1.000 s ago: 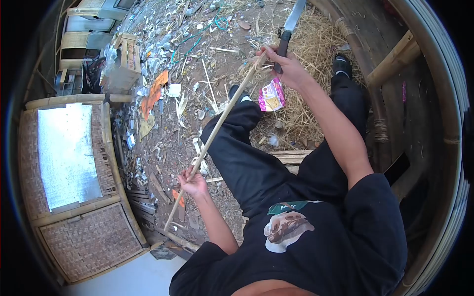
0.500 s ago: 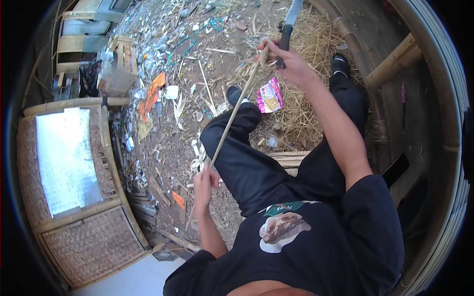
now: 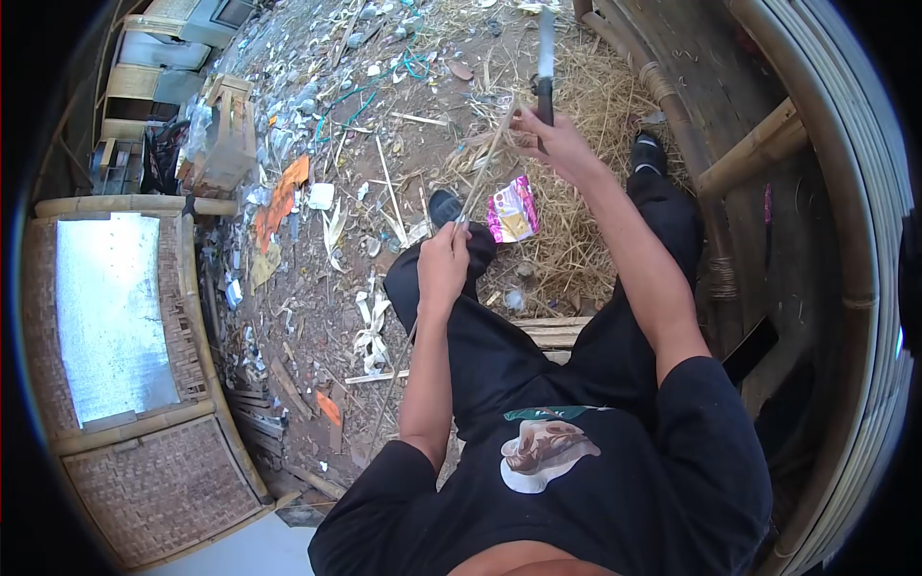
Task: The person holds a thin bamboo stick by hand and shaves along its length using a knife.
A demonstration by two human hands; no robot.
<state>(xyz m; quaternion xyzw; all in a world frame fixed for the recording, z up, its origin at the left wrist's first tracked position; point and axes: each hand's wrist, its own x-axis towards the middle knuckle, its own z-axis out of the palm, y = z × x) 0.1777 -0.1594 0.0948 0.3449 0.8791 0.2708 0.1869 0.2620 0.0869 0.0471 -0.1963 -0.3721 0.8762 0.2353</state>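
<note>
A long, thin strip of what looks like bamboo (image 3: 483,169) slants from near my right fingers down past my left knee. My left hand (image 3: 445,267) is closed around it above the left thigh. In my right hand (image 3: 560,149) is a knife (image 3: 545,58), gripped by its dark handle with the blade pointing up and away from me. The right fingers are at the strip's far end; whether they pinch it too, I cannot tell. Below the right hand, a pink and white packet (image 3: 512,209) lies on the ground between my feet.
Straw (image 3: 586,86) and scattered litter cover the ground. Bamboo rails (image 3: 672,101) run along the right, with a dark phone-like slab (image 3: 750,351) beside my hip. At left stand a woven bamboo panel (image 3: 163,480) and a wooden crate (image 3: 223,144).
My left hand has slid up the strip, nearer my right hand. The right hand has dropped slightly, and the knife blade has turned more upright.
</note>
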